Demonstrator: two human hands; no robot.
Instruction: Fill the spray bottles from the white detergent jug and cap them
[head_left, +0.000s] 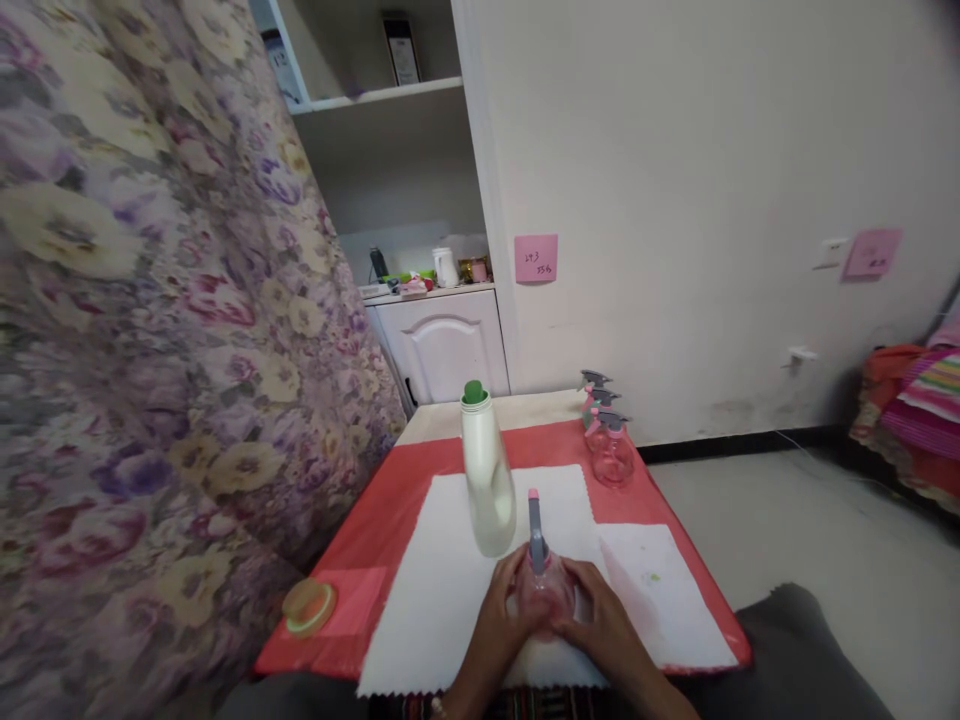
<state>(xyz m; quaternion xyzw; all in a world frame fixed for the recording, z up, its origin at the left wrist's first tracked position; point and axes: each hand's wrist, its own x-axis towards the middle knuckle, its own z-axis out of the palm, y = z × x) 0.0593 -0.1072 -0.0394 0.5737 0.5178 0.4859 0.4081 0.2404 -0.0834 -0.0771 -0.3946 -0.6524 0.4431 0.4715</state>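
A clear pink spray bottle [546, 592] with a grey trigger head and pink nozzle stands upright near the front of the white cloth [427, 600]. My left hand [504, 618] wraps round its left side, and my right hand [602, 622] holds the right side. Just behind it, to the left, a tall pale green jug [486, 480] with a green cap stands on the same cloth, touched by neither hand.
Several similar spray bottles [612, 458] line the back right of the red-covered table [390, 510]. A round amber container [308, 606] sits front left. A stained white cloth [667, 590] lies right. A floral curtain [187, 350] hangs left.
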